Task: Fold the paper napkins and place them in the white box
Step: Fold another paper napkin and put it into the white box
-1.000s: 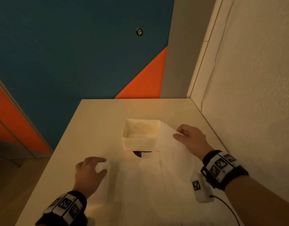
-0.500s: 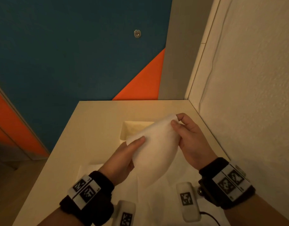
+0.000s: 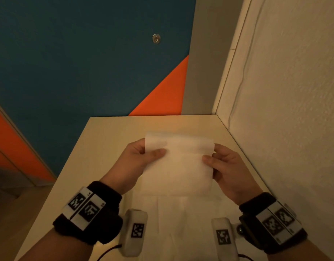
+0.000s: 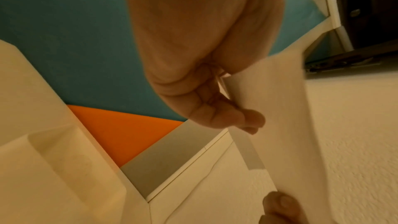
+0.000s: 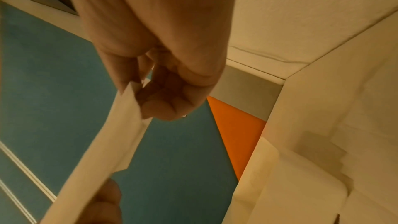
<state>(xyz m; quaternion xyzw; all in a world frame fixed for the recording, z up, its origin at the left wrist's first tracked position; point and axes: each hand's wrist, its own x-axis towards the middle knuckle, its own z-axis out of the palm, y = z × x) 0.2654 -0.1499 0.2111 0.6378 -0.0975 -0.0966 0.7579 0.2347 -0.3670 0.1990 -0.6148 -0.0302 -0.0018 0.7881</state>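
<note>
Both hands hold one white paper napkin point(image 3: 178, 166) up in the air above the table, spread flat between them. My left hand point(image 3: 153, 150) pinches its left edge between thumb and fingers, and my right hand point(image 3: 209, 156) pinches its right edge. The left wrist view shows that left hand point(image 4: 226, 105) curled on the napkin point(image 4: 290, 108); the right wrist view shows the right hand point(image 5: 155, 94) on the napkin point(image 5: 107, 151). The raised napkin hides the white box from the head view; the box point(image 4: 53, 168) shows below the left hand and the box point(image 5: 301, 185) below the right.
More white napkins point(image 3: 181, 223) lie flat on the pale table point(image 3: 109, 138) under my wrists. A rough white wall point(image 3: 284, 110) runs close along the table's right side. A blue and orange wall point(image 3: 87, 72) stands behind the far edge.
My left hand left the folded napkin on the table and joined the right hand. Together they lifted one napkin and spread it flat in front of the box.
</note>
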